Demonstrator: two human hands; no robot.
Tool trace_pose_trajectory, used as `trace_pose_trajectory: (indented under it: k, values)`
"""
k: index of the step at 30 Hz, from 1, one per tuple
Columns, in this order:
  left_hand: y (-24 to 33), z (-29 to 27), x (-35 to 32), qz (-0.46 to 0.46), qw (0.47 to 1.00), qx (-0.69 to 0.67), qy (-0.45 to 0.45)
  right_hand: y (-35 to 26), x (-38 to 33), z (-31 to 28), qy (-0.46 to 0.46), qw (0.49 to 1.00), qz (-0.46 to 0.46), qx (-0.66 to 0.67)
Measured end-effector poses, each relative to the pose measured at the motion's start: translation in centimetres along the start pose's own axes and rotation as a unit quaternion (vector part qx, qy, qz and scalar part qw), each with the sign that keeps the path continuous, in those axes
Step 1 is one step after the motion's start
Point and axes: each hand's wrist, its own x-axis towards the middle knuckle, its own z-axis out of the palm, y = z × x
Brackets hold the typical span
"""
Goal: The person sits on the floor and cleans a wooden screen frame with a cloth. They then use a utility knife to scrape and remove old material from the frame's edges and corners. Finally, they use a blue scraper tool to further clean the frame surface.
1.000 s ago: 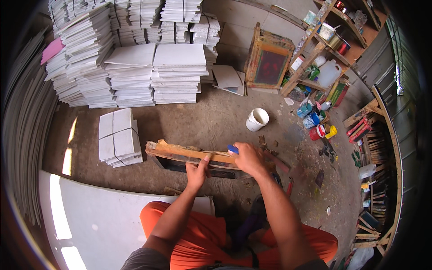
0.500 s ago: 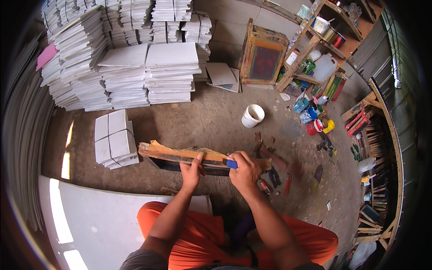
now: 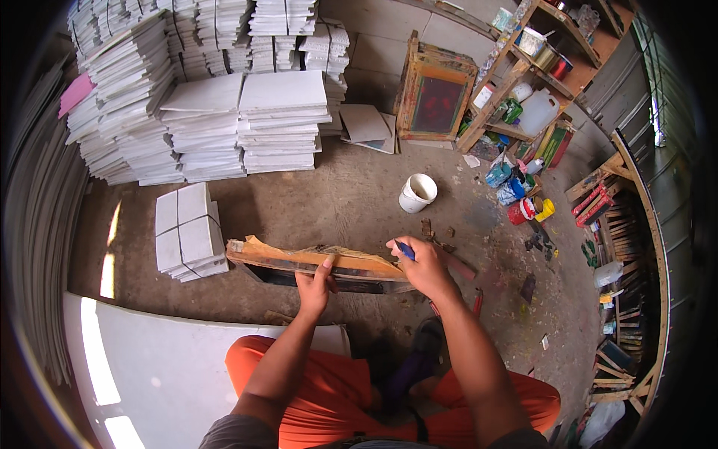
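A worn wooden screen frame (image 3: 299, 260) is held on edge above my lap, a ragged orange-brown strip loose along its upper side. My left hand (image 3: 315, 290) grips its near side around the middle, thumb on top. Close to the right end, my right hand (image 3: 425, 269) is closed around a small blue tool (image 3: 404, 249) that looks like a cutter. The fingers hide most of that tool. The far right corner of the frame lies partly behind my right hand.
A white bucket (image 3: 417, 193) stands on the floor ahead. Tied white sheets (image 3: 183, 232) lie to the left, with tall stacks (image 3: 284, 123) behind. Paint cans (image 3: 512, 191) and a wooden shelf (image 3: 497, 105) are at the right. A white board (image 3: 202, 359) lies near my left knee.
My right hand has shifted right and slightly up with the blue tool, lifting it off the strip toward the frame's right end. My left hand keeps its grip, moving slightly left.
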Motion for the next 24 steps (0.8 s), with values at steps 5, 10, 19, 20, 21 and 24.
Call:
trace_pose_trajectory:
  k: [5, 10, 19, 20, 21, 24]
  values:
    - [0.1, 0.2, 0.1, -0.005, 1.0, 0.003, 0.0, -1.5, -3.4, 1.1, 0.1, 0.99, -0.057, -0.084]
    - [-0.3, 0.1, 0.0, 0.002, 1.0, 0.006, 0.007, -0.1, -3.5, 3.1, 0.157, 0.961, -0.107, -0.201]
    - [0.3, 0.0, 0.2, -0.021, 1.0, 0.007, -0.009, 1.0, 1.4, -0.5, -0.063, 0.975, -0.023, -0.21]
    - [0.1, -0.1, 0.1, -0.015, 1.0, 0.005, -0.008, 0.8, 1.3, -0.7, -0.065, 0.981, -0.008, -0.184]
    - [0.0, -0.2, -0.1, -0.01, 1.0, 0.002, -0.008, 0.7, 0.9, -1.1, -0.052, 0.987, -0.023, -0.153]
    - [0.2, 0.0, -0.3, -0.009, 1.0, -0.001, -0.004, 0.5, -1.6, -1.6, 0.039, 0.997, -0.073, -0.012]
